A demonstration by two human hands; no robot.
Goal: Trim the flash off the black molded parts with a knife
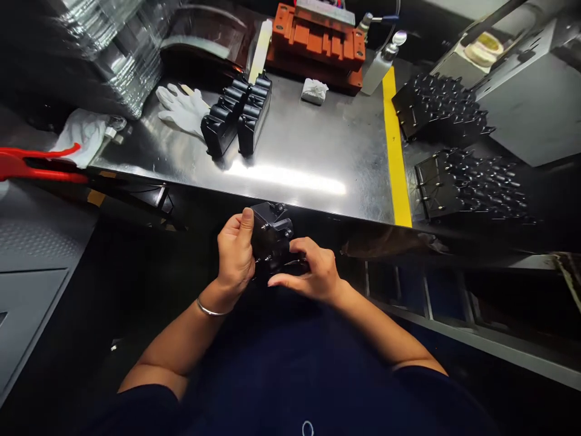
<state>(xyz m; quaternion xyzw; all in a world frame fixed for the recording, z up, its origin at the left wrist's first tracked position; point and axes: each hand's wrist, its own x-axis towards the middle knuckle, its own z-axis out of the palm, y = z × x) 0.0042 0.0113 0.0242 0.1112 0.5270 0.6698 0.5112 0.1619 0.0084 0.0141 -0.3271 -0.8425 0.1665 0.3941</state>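
Note:
My left hand (236, 251) and my right hand (308, 272) hold a small black moulded plastic part (271, 236) between them, just below the table's front edge. The left thumb presses on its side, and the right fingers wrap under and around it. Its underside is mostly hidden by my fingers. Farther off on the stainless steel table (295, 157) stand two rows of similar black parts (236, 115), with a pair of white gloves (182, 109) to their left.
At the back of the table stand an orange block fixture (318, 51), a white bottle (380, 71) and a white rag (315, 91). A yellow tape line (396, 148) runs along the table. Two black pin-studded blocks (467, 184) lie right of it. A red-handled tool (36, 163) lies at left.

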